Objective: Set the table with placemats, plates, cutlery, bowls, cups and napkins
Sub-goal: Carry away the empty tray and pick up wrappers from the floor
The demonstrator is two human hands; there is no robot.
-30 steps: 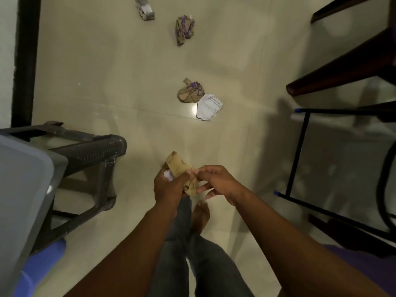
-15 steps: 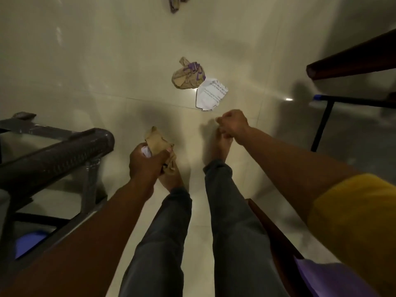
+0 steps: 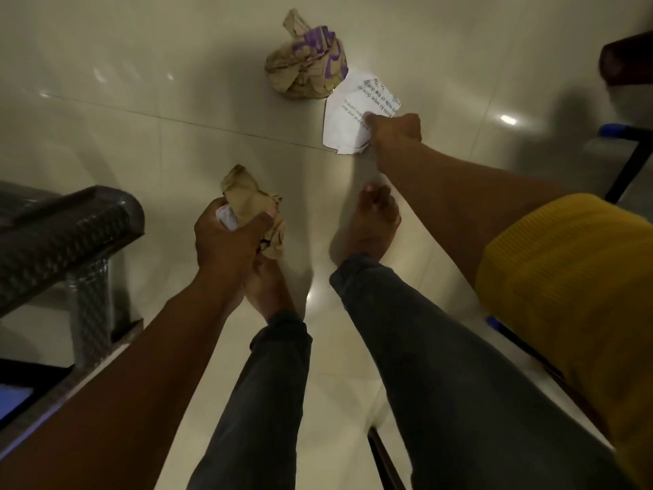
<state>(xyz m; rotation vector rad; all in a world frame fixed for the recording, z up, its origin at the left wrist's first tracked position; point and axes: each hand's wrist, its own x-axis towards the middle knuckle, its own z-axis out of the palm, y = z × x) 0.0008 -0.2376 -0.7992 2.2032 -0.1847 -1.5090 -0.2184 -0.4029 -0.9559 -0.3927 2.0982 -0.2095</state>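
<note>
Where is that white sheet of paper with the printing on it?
The white printed paper lies on the floor, upper right of centre in the head view, touching the crumpled brown-and-purple wrapper, with the right hand at its right edge.

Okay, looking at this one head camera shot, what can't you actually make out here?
- Right hand at the white printed sheet: its fingers are turned away, so a grip can't be confirmed.
- The sheet's text: blurred, partly covered by that hand.
- White scrap in the left hand: mostly hidden by the fingers and crumpled brown paper.
- Dark chair: cut off by the left edge.
</note>
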